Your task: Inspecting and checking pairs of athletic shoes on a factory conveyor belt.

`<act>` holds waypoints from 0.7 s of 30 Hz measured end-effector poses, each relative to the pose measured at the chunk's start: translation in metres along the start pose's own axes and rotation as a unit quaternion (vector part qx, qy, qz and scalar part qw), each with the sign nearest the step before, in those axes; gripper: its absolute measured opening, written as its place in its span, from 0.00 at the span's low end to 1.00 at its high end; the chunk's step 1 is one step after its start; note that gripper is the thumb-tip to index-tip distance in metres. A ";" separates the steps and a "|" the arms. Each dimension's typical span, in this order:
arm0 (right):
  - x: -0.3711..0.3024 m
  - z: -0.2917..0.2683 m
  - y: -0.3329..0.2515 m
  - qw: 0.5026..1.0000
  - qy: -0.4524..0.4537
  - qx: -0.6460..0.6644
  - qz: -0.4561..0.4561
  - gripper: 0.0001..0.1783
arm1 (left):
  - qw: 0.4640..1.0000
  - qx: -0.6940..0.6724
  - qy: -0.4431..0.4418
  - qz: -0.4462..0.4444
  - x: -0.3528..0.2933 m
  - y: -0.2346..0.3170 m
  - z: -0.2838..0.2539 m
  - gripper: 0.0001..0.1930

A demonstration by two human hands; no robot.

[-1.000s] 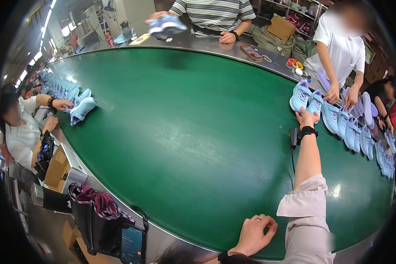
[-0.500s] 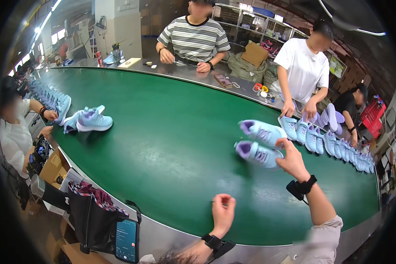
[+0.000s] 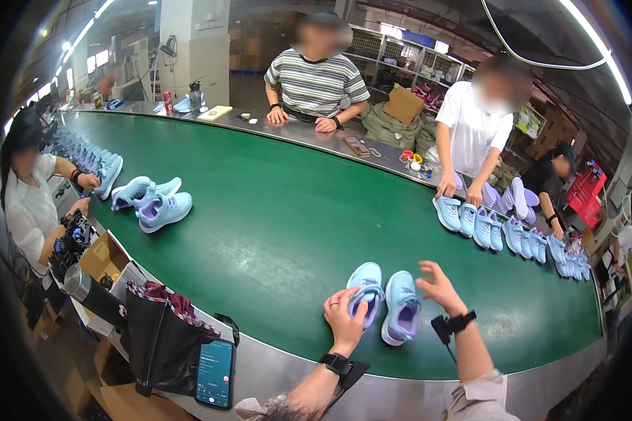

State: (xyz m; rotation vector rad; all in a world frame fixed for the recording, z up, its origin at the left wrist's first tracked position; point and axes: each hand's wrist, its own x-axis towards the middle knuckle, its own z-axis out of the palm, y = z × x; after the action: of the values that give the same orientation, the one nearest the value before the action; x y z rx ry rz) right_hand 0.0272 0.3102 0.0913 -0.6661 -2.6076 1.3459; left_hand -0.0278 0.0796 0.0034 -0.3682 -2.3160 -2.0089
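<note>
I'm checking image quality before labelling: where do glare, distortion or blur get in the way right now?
Head view: pale streaks, likely glare, mark the green belt; head view: the belt's edges bow and the picture's corners go black; head view: the tube light at upper right is washed-out white; head view: the pair of shoes by the hands looks fairly clear.

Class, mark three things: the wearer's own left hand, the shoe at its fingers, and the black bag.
Left hand (image 3: 345, 325): head view, back of hand.
Shoe (image 3: 366, 278): head view, upper.
Black bag (image 3: 163, 344): head view, front side.
</note>
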 end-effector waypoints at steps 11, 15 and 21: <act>-0.085 0.106 0.018 0.963 0.102 0.201 0.150 0.44 | 0.996 -0.033 0.040 -0.077 -0.005 -0.014 0.014 0.31; -0.079 0.116 0.025 0.966 0.112 0.195 0.127 0.42 | 0.994 -0.046 0.034 -0.097 -0.006 -0.028 0.007 0.29; -0.070 0.098 0.029 0.927 0.052 0.365 0.073 0.32 | 0.915 -0.354 0.005 -0.195 0.013 -0.033 0.003 0.30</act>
State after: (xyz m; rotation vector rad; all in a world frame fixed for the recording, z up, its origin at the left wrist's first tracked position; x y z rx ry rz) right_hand 0.0688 0.2208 0.0155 -0.7653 -1.7744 2.0711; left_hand -0.0468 0.0800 -0.0267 0.1078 -1.6552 -2.9955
